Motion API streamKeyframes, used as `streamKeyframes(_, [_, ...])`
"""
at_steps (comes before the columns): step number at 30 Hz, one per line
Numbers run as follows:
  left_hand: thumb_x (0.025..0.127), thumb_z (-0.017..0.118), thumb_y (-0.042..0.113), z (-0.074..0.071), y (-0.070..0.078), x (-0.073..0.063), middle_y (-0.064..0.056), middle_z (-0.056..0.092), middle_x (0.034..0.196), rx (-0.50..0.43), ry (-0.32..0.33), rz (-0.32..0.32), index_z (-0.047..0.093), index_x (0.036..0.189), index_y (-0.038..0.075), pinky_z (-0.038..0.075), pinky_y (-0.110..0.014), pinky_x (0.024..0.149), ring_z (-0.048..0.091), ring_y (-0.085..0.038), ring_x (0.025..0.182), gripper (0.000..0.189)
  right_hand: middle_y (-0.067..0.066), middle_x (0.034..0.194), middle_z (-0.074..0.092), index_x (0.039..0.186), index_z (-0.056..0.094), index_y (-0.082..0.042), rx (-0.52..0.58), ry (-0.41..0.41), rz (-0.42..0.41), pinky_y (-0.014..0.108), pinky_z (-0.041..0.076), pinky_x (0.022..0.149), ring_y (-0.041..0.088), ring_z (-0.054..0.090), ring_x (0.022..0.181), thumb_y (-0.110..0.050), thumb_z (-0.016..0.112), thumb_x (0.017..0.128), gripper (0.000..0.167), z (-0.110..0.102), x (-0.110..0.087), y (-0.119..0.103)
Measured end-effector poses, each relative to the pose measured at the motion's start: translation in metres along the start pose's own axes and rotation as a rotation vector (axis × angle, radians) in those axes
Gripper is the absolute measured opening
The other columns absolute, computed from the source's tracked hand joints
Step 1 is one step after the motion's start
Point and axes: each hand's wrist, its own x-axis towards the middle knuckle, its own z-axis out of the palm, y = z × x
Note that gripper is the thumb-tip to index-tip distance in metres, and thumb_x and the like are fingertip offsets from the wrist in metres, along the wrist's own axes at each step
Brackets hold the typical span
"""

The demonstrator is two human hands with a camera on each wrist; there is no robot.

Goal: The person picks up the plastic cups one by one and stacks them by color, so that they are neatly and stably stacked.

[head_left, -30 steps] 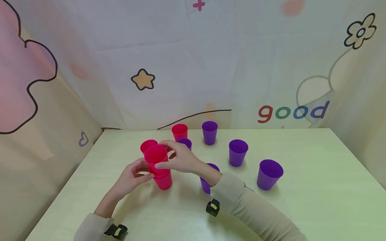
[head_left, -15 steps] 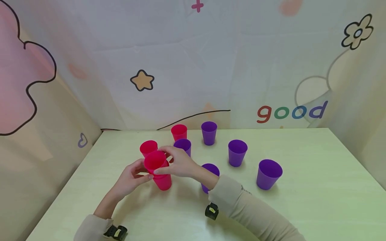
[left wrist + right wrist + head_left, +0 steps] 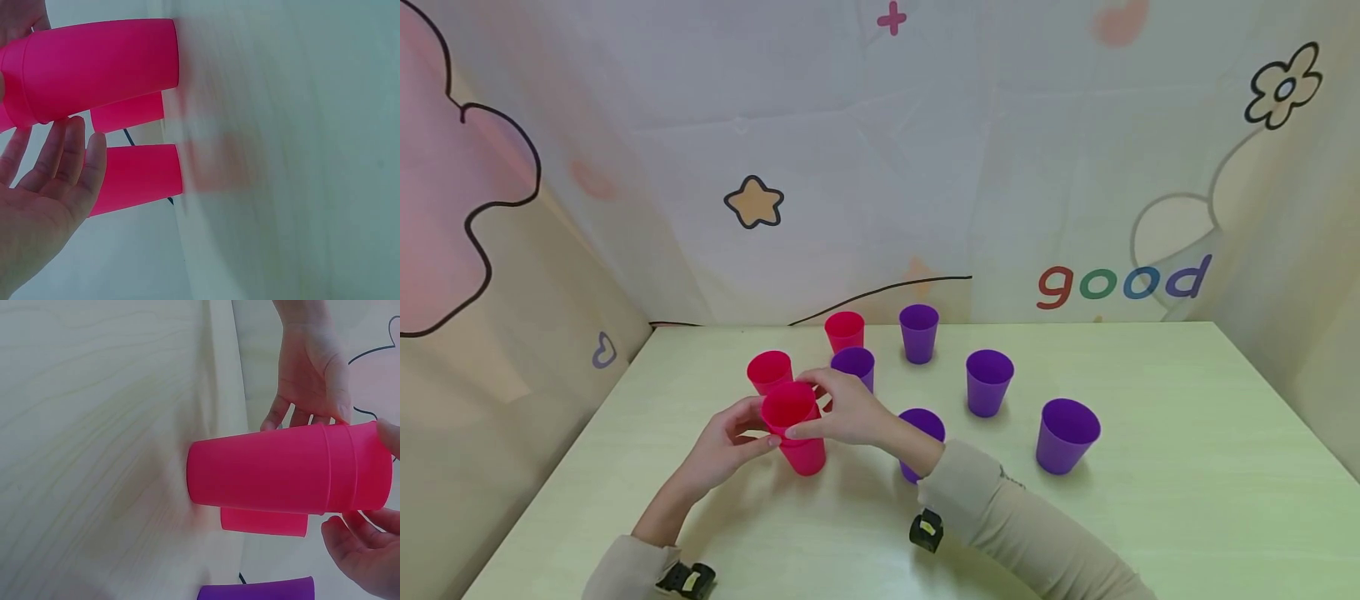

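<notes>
A pink cup sits nested in a second, upright pink cup on the table, with a band of the upper one showing above the lower rim. My right hand pinches the upper cup near its rim, thumb at the front and fingers at the far side. From the left, my left hand holds the lower cup near its rim between thumb and fingers. In the left wrist view, the fingers touch its side. The lower cup stands with its base on the table in the right wrist view.
Just behind the stack is a pink cup, with another pink cup farther back. Upright purple cups stand nearby: one behind my right hand, one at the back, and others to the right. My right forearm partly hides a purple cup.
My right hand has lowered the upper pink cup deeper into the lower one, mostly during the first half second. My left hand has stayed beside the lower cup.
</notes>
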Motion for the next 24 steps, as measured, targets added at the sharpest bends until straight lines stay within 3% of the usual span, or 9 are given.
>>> streamKeyframes(11, [0.08, 0.069, 0.01, 0.0005, -0.0002, -0.0002, -0.016, 0.056, 0.114, 0.021, 0.012, -0.012, 0.049, 0.124, 0.004, 0.05, -0.031, 0.076, 0.055, -0.03, 0.099, 0.048, -0.003, 0.104, 0.058, 0.118, 0.054, -0.012, -0.025, -0.002, 0.062, 0.021, 0.046, 0.067, 0.012, 0.052, 0.093, -0.029, 0.078, 0.069, 0.057, 0.0019, -0.0026, 0.0002])
streamKeyframes(24, [0.08, 0.069, 0.011, 0.0016, -0.0043, -0.0003, -0.013, 0.057, 0.113, 0.019, 0.015, 0.002, 0.05, 0.123, 0.006, 0.051, -0.032, 0.076, 0.055, -0.03, 0.098, 0.048, -0.004, 0.105, 0.058, 0.118, 0.055, -0.014, -0.035, -0.027, 0.061, 0.021, 0.046, 0.069, 0.011, 0.052, 0.094, -0.03, 0.078, 0.069, 0.056, -0.0001, -0.0037, 0.0016])
